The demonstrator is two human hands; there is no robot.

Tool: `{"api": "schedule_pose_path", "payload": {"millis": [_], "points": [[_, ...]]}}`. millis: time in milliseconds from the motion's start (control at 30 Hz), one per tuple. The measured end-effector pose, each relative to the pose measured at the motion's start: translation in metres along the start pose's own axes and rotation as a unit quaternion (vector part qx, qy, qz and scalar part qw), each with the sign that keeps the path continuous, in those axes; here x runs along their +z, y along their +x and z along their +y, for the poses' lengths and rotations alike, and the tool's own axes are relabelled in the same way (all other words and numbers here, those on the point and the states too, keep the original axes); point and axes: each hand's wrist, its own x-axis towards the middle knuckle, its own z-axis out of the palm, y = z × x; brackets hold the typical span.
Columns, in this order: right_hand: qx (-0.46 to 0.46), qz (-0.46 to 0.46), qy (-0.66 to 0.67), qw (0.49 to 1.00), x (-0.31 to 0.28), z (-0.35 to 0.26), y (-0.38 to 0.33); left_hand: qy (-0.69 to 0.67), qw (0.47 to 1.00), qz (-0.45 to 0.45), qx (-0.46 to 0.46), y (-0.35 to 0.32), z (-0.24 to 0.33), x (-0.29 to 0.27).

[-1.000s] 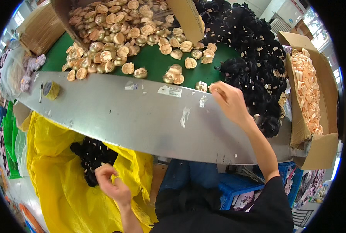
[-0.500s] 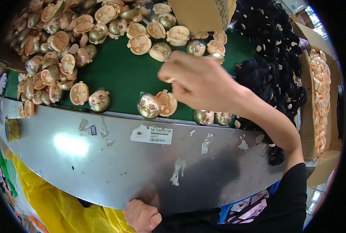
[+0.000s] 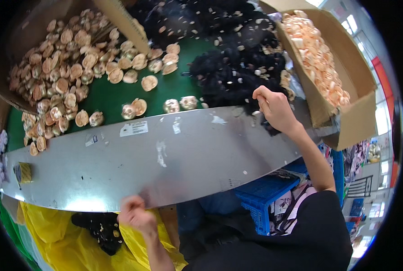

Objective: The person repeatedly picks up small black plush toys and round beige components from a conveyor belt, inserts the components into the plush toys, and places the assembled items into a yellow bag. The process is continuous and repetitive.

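Note:
My right hand (image 3: 274, 108) is over the right end of the metal ledge, beside the front edge of a heap of black furry pieces (image 3: 230, 74). Its fingers are curled together; whether anything small is pinched in them is hidden. My left hand (image 3: 137, 214) is at the ledge's near edge, over a yellow plastic bag (image 3: 52, 230), its fingers smeared by motion. Along the front of the green surface lie a pair of gold-haired doll-head pieces (image 3: 188, 103) and a peach hollow shell (image 3: 139, 106) touching another face piece (image 3: 128, 111).
A large pile of doll-head shells (image 3: 70, 67) fills the left. At right stands an open cardboard box (image 3: 362, 83) of peach plastic parts (image 3: 314, 54). A tape roll (image 3: 23, 172) sits on the metal ledge (image 3: 120, 167). Blue crates (image 3: 264, 194) stand below, and black fur (image 3: 104, 232) lies in the yellow bag.
The view has swung right and taken in more of the scene. My right hand has gone from over the green surface to beside the black heap. My left hand has moved and blurred.

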Motion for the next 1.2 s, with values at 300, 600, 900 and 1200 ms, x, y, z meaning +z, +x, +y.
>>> {"api": "schedule_pose_path", "payload": {"millis": [300, 600, 900, 1200], "points": [[0.185, 0.08, -0.111, 0.973, -0.018, 0.081, -0.098, -0.231, 0.856, 0.099, 0.452, -0.023, 0.147, -0.059], [0.174, 0.219, -0.133, 0.951, 0.046, 0.094, -0.129, -0.305, 0.811, 0.039, 0.497, -0.049, 0.191, -0.042], [0.119, 0.285, -0.067, 0.949, 0.081, 0.037, -0.133, -0.34, 0.798, 0.015, 0.497, -0.06, 0.2, -0.03], [0.093, 0.262, -0.06, 0.959, 0.089, 0.028, -0.128, -0.355, 0.789, 0.003, 0.501, -0.058, 0.203, -0.023]]}}
